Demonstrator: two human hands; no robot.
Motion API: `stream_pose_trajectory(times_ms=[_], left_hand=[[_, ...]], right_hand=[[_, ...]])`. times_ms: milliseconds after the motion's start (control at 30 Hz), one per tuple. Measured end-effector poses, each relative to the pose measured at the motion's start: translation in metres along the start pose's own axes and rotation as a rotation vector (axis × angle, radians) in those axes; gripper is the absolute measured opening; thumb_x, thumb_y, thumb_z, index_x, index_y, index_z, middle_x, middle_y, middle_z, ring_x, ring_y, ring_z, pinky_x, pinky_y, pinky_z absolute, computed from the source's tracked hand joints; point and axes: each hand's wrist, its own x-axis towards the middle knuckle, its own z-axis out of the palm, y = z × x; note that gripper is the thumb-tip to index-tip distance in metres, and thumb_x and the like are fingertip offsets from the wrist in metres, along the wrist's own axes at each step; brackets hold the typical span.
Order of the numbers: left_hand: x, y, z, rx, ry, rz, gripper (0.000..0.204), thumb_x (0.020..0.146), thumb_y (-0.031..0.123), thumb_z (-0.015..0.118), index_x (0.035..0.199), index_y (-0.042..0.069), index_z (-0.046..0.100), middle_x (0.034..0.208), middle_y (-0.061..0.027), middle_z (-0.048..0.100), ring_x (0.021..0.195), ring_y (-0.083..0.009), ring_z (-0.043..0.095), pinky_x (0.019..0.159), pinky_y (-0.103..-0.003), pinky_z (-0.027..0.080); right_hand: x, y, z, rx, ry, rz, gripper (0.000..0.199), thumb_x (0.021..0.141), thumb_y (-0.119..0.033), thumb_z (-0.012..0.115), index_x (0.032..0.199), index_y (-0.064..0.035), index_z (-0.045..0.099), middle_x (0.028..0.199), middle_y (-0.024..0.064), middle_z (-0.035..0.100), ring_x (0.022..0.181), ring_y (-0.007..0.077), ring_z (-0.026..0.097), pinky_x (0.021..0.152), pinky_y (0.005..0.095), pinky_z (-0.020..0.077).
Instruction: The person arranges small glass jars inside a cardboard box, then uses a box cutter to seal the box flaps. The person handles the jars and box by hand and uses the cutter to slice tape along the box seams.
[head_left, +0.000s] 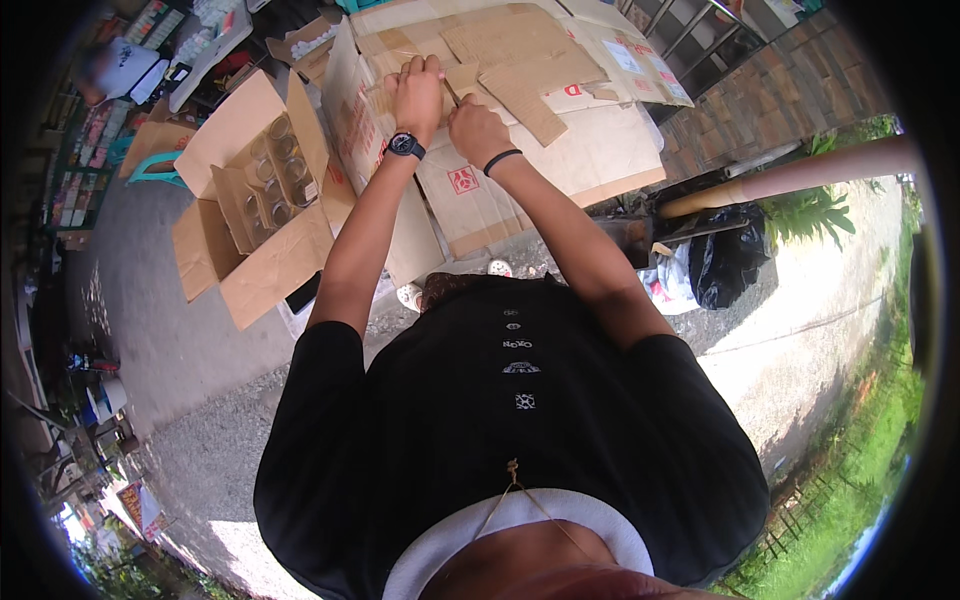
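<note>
My left hand (415, 97) lies on a piece of brown cardboard on top of a large carton (470, 195), fingers pointing away from me. Closed in a fist, my right hand (480, 133) grips a thin, dark, blade-like tool (451, 92) that slants up toward the left hand's fingertips. Its tip meets the cardboard close to those fingers; the exact contact is too small to make out. Loose cut cardboard pieces (520, 60) lie beyond both hands on the carton.
Left of the carton stands an open box (245, 250) with cardboard dividers and several round glass-like containers (272, 170). A teal chair (157, 168) and a seated person (118, 70) are farther left. At right are a black plastic bag (730, 260) and a thick pole (800, 178).
</note>
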Motion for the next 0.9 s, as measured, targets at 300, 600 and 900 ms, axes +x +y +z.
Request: stream_pose_trajectory(times_ms=[300,600,900], left_hand=[[0.007,-0.001,-0.008,-0.039,-0.093,0.009,0.01,0.088,0.016,0.055,0.093,0.01,0.062,0.098,-0.0059,0.066,0.099,-0.0265,0.063,0.084,-0.042,0.04],[0.0,-0.011,-0.041,0.159,-0.168,0.019,0.04,0.087,0.014,0.055,0.126,0.02,0.06,0.113,-0.0045,0.063,0.104,-0.0243,0.06,0.092,-0.05,0.035],[-0.008,-0.037,-0.054,-0.073,-0.214,-0.121,0.066,0.079,-0.003,0.057,0.142,0.007,0.038,0.119,-0.0168,0.056,0.117,-0.0374,0.053,0.096,-0.052,0.044]], right_hand=[[0.008,0.009,0.032,-0.043,-0.046,0.077,0.023,0.093,-0.017,0.047,0.1,0.004,0.052,0.091,0.0246,0.07,0.082,0.0373,0.072,0.064,0.0423,0.0593],[0.018,0.021,-0.005,0.369,-0.084,0.179,0.041,0.097,-0.033,0.043,0.104,0.0062,0.053,0.083,0.0271,0.068,0.08,0.0416,0.069,0.072,0.0505,0.0565],[-0.011,-0.013,-0.031,0.219,0.082,0.004,0.036,0.097,-0.032,0.046,0.099,0.0035,0.05,0.076,0.0272,0.066,0.073,0.0442,0.068,0.064,0.0521,0.0557]])
